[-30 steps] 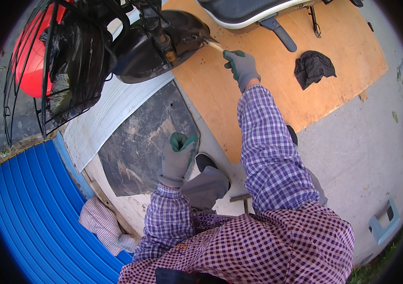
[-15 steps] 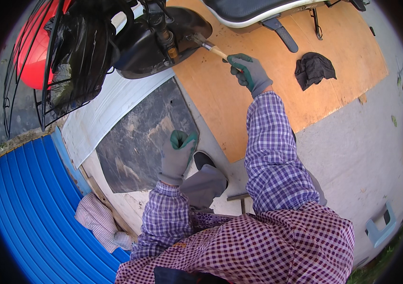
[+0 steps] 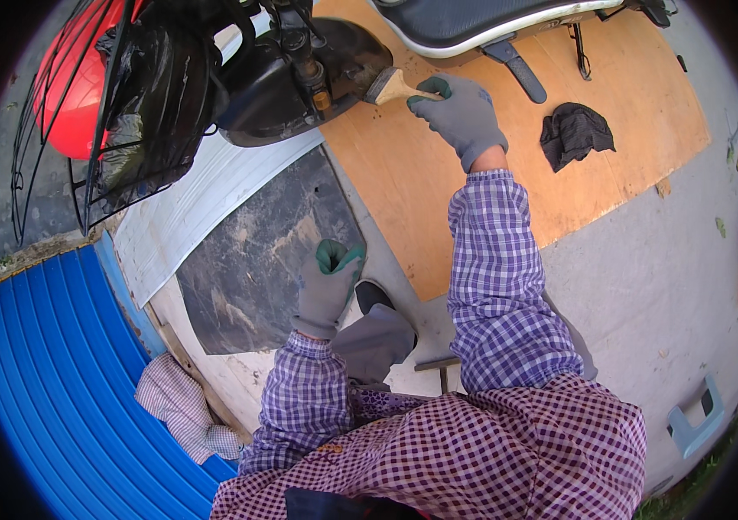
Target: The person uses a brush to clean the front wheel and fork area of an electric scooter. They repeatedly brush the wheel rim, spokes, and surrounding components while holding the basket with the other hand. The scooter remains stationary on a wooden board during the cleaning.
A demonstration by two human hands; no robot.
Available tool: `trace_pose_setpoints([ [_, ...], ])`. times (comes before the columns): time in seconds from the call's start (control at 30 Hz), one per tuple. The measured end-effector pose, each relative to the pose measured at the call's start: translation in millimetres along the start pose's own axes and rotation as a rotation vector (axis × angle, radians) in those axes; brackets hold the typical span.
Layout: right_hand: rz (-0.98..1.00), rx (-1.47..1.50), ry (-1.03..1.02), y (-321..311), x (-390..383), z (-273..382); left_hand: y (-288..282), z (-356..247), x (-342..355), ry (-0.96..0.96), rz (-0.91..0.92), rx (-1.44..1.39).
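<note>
while the right hand (image 3: pixel 468 121) has the flat paintbrush (image 3: pixel 396 87) by its pale handle, the bristles have come off the top of the black mudguard (image 3: pixel 260 108) to its near right-hand end. half a second ago the brush was seen narrow side on, its tip over the upper surface beside the fork tube (image 3: pixel 297 65); now it has been twisted so that its broad face shows. the mudguard itself lies much as it did, so this looks like one pass among several, the work still under way and moving toward the rim.

the right hand is closed around the handle, the green-coated thumb and fingers wrapped firmly and the grey back of the glove turned up. the bristles are at the mudguard's edge (whether they press on it or sit just beside it, i cannot tell), above the orange-brown plywood sheet (image 3: pixel 438 217).

the left hand (image 3: pixel 321 290), gloved too, is curled into a loose fist with a small hollow at the top, and nothing shows in its hold. it hangs over the scuffed dark mat (image 3: pixel 247 260), well apart from the brush, its pose unchanged.
</note>
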State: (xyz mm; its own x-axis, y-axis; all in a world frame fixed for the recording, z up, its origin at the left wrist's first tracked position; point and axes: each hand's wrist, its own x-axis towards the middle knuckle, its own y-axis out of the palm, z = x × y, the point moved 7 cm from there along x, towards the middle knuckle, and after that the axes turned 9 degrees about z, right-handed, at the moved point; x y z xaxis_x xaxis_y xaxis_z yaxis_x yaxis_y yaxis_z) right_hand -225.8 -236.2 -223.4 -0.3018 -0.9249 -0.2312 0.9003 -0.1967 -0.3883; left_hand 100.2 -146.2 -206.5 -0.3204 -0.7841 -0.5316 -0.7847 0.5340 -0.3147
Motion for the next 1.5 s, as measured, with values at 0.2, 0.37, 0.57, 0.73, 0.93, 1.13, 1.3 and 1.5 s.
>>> trace_pose_setpoints([
  [0.2, 0.041, -0.025, 0.068, -5, -7, 12, -2, 0, -2, 0.015, -0.043, -0.059],
  [0.37, -0.025, -0.24, 0.034, 4, -9, 37, -4, -3, -3, 0.003, -0.046, -0.025],
  [0.57, 0.029, -0.208, 0.103, 10, -18, 41, -7, -17, -9, 0.011, -0.051, -0.069],
  [0.73, 0.047, -0.248, 0.101, 21, -33, 59, -14, -32, -17, 0.066, -0.086, 0.033],
  [0.93, -0.2, -0.059, -0.008, 6, -49, 88, -26, -27, -25, 0.097, -0.104, -0.029],
  [1.13, -0.166, -0.116, 0.056, 21, -25, 63, -29, -12, -26, 0.028, -0.062, -0.168],
  [1.3, -0.143, -0.167, 0.187, 13, -31, 38, -30, -13, -27, 0.036, -0.06, -0.152],
  [1.5, -0.163, 0.198, -0.083, 15, -32, 53, -28, -14, -27, 0.045, -0.039, -0.178],
])
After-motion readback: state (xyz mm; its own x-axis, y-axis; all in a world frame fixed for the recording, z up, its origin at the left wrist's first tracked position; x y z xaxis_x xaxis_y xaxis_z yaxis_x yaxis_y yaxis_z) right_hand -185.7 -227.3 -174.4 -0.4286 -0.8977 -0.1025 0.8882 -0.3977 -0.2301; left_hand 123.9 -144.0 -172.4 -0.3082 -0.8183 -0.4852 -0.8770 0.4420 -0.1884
